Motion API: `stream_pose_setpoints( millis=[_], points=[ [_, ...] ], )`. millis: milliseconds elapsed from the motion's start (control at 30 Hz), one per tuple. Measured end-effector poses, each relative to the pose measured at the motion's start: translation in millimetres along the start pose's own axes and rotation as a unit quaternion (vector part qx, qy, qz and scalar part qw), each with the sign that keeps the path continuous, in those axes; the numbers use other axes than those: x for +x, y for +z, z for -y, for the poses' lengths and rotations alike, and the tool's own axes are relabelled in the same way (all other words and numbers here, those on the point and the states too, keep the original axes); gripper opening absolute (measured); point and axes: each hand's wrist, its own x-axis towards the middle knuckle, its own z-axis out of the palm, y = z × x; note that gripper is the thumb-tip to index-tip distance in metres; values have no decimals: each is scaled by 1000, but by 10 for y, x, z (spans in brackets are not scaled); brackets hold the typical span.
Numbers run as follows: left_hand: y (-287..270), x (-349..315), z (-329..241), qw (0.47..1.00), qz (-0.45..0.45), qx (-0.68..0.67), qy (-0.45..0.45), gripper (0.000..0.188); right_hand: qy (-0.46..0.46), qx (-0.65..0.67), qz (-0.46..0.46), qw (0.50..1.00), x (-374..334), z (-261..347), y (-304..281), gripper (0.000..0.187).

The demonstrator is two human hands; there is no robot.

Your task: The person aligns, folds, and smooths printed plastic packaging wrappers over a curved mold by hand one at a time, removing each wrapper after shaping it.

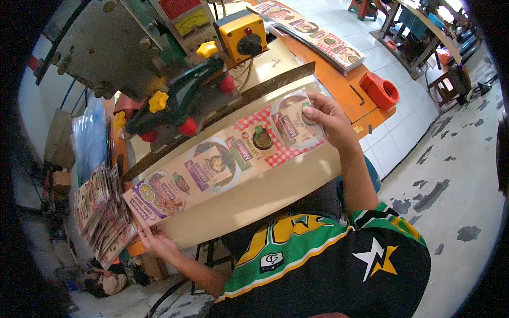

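Note:
A long printed sheet (pixel 201 164) with food pictures and red checks lies slantwise over a cream board (pixel 254 193) in front of a press. My right hand (pixel 331 119) grips the sheet's right end, thumb on top and fingers curled round the far edge. At the near left corner of the sheet, my left hand (pixel 157 245) holds the edge between its fingertips, partly hidden from view. A dark metal bar (pixel 281 83) runs along the sheet's far side.
The green press arm (pixel 175 98) with yellow knobs and red feet stands behind the board. Stacked printed sheets (pixel 103 212) lie at left, and another stack (pixel 313 34) at the back right. A red ring-shaped holder (pixel 379 91) and a hex key (pixel 357 95) rest on the orange table (pixel 339 87).

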Motion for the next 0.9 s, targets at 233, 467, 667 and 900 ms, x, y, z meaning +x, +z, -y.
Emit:
stream_pose_setpoints(
  millis=[233, 467, 667, 900],
  points=[
    [146, 122, -64, 994, 64, 84, -30, 25, 26, -103, -3, 994, 14, -82, -230, 36],
    [156, 213, 130, 977, 124, 171, 0, 27, 42, -51, -57, 996, 39, -212, -371, 35],
    [220, 333, 250, 950, 95, 284, 83, 29, 7, -112, -114, 987, 85, -355, -625, 37],
    [320, 396, 392, 977, 94, 191, 14, 27, 52, 18, -22, 998, 93, -165, -349, 55]
  ],
)
